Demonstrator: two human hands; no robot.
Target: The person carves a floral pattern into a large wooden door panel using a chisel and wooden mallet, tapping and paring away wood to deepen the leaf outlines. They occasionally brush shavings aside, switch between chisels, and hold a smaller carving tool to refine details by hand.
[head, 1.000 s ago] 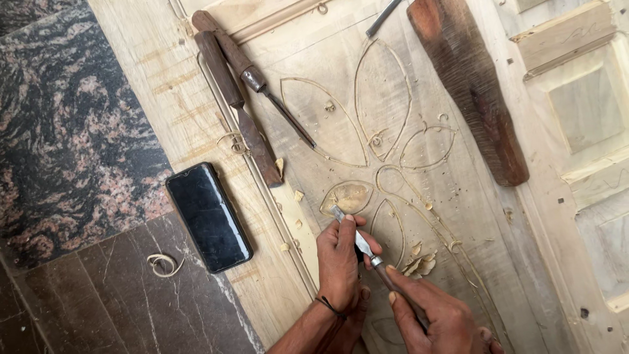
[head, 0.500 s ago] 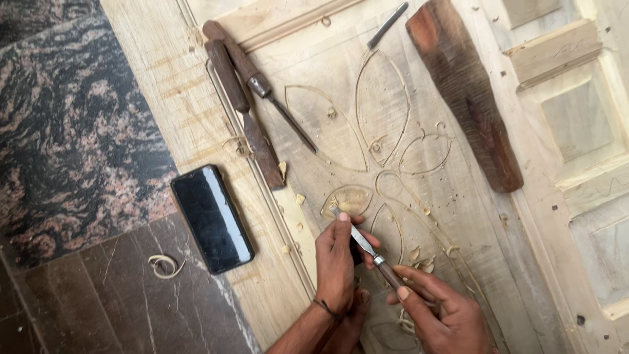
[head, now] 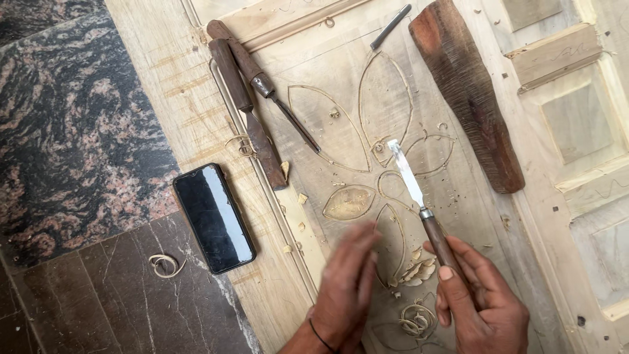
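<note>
**One petal scooped out, the rest only drawn in cuts**

The chisel (head: 419, 196) lies slanted over the middle of the flower carving (head: 377, 164) on the wooden door panel (head: 327, 85), its flat shiny blade pointing up and away from the person. One small petal (head: 349, 202) is hollowed out and smooth — it looks done. The other petals are only thin cut lines, so most of the flower looks left to do. Wood chips (head: 414, 272) and a curly shaving (head: 417, 321) sit by the lower petals.

The right hand (head: 481, 305) is wrapped tight around the chisel's brown handle, thumb on top. The left hand (head: 347, 288) is blurry just beside it, low over the wood; its fingers look loose and straight, holding nothing, though the blur makes that hard to tell for sure.

Farther out lie two spare chisels (head: 252, 98) with dark handles, a long dark wooden block (head: 468, 92), and a black phone (head: 213, 217) at the panel's edge — partly on the stone floor (head: 72, 131).
</note>
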